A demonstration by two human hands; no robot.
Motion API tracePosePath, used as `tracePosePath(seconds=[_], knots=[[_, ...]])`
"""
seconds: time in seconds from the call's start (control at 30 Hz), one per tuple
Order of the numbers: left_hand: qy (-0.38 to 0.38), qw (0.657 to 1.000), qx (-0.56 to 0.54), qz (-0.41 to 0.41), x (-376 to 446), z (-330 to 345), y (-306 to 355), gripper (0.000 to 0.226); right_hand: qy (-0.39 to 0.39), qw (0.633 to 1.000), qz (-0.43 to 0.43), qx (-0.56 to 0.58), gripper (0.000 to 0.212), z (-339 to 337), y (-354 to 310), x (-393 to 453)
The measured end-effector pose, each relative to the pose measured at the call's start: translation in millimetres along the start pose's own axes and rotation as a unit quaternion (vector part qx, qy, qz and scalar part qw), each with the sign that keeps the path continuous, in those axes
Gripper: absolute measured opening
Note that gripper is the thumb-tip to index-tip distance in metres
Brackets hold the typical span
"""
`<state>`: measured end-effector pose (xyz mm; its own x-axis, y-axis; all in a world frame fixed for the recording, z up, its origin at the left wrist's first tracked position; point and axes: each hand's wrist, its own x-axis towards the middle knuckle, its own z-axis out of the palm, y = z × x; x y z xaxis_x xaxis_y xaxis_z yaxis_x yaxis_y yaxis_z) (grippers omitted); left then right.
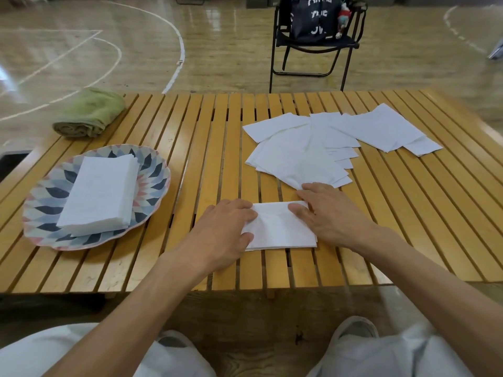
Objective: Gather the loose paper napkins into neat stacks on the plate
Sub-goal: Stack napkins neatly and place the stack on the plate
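At 6 o'clock, nearest the camera, the person's 2 knees in pale trousers and 2 light shoes (pixel 355 329) showed below the table edge. Both bare forearms reached forward over the slatted wooden table (pixel 394 213).

Near the front centre of the table lay a folded napkin (pixel 280 227), a white rectangle with its long side running left to right. The left hand (pixel 226 229) rested on its left end: fingers lay across the top left corner, with the thumb curled onto the near left edge, pinching the paper. The right hand (pixel 329 210) covered the right end, fingers extended and pressing flat on the far right corner, with the thumb on the top surface.

At 9 o'clock from the folded napkin, well apart from it, stood the patterned plate (pixel 152 172), with a scalloped rim and a blue, grey and pink petal design. It carried 1 squared stack of napkins (pixel 100 191), aligned diagonally within the rim.

At 12 to 1 o'clock from the hands, the loose napkins (pixel 304 148) lay fanned and overlapping; the nearest corner touched the right hand's fingertips.

At 10 o'clock, at the far left corner, sat a rolled green towel (pixel 89 112).

Beyond the table at 12 o'clock stood a folding chair (pixel 313 50) holding a dark printed bag (pixel 313 14) on the gym floor
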<state>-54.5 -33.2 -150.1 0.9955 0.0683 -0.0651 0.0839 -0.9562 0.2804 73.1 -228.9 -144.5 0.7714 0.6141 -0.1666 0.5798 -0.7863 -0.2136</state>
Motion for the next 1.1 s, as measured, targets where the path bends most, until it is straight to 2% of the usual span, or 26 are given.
tracePosePath(seconds=[0.13, 0.23, 0.3, 0.37, 0.47, 0.5, 0.53, 0.57, 0.67, 0.7, 0.77, 0.8, 0.87, 0.97, 1.03, 1.1], knots=[[0.001, 1.0, 0.0, 0.003, -0.6, -2.0, 0.6, 0.05, 0.026, 1.0, 0.005, -0.001, 0.051, -1.5, -0.9, -0.5], [0.024, 0.999, -0.026, 0.006, -1.6, -3.0, 1.5, 0.047, 0.109, 0.994, -0.01, 0.028, 0.033, -5.0, -1.4, -1.6], [0.045, 0.995, -0.091, -0.005, -0.9, -4.3, 3.4, 0.044, 0.195, 0.977, -0.027, 0.082, 0.024, -8.4, -1.5, -4.0], [0.059, 0.98, -0.185, -0.039, -0.9, -6.3, 7.8, 0.04, 0.245, 0.96, -0.043, 0.127, 0.02, -12.8, -3.6, -6.9], [0.065, 0.949, -0.301, -0.064, -0.7, -5.5, 16.9, 0.038, 0.256, 0.95, -0.079, 0.159, 0.019, -15.8, -11.0, -10.6], [0.063, 0.929, -0.356, -0.077, -1.0, -4.7, 21.0, 0.036, 0.254, 0.948, -0.091, 0.167, 0.019, -16.5, -13.7, -12.6], [0.061, 0.895, -0.43, -0.099, -1.4, -4.6, 24.7, 0.033, 0.253, 0.946, -0.1, 0.176, 0.018, -17.4, -16.0, -14.5], [0.058, 0.844, -0.517, -0.131, -1.5, -6.3, 27.5, 0.032, 0.253, 0.943, -0.11, 0.187, 0.018, -18.3, -17.8, -16.0], [0.06, 0.627, -0.743, -0.227, 1.3, -14.6, 25.8, 0.042, 0.256, 0.931, -0.137, 0.22, 0.017, -21.7, -20.5, -18.7], [0.068, 0.568, -0.785, -0.239, 1.9, -17.7, 22.9, 0.042, 0.252, 0.928, -0.141, 0.233, 0.017, -22.7, -20.7, -18.8], [0.091, 0.487, -0.83, -0.256, 2.1, -23.8, 17.9, 0.036, 0.239, 0.927, -0.149, 0.248, 0.019, -24.1, -21.1, -19.0], [0.104, 0.466, -0.837, -0.266, 2.2, -26.4, 16.6, 0.03, 0.232, 0.926, -0.155, 0.254, 0.021, -24.2, -21.3, -19.3], [0.129, 0.459, -0.834, -0.279, 3.4, -29.1, 15.1, 0.018, 0.215, 0.922, -0.159, 0.279, 0.025, -23.4, -21.9, -20.2], [0.137, 0.482, -0.827, -0.257, 4.3, -29.7, 13.3, 0.014, 0.191, 0.901, -0.095, 0.378, 0.026, -23.6, -22.6, -18.4], [0.134, 0.496, -0.828, -0.225, 4.1, -30.4, 12.6, 0.017, 0.189, 0.846, -0.036, 0.497, 0.021, -24.9, -20.9, -16.0], [0.129, 0.503, -0.833, -0.192, 3.7, -32.4, 12.8, 0.018, 0.156, 0.749, 0.029, 0.644, 0.031, -28.0, -16.6, -13.3]])
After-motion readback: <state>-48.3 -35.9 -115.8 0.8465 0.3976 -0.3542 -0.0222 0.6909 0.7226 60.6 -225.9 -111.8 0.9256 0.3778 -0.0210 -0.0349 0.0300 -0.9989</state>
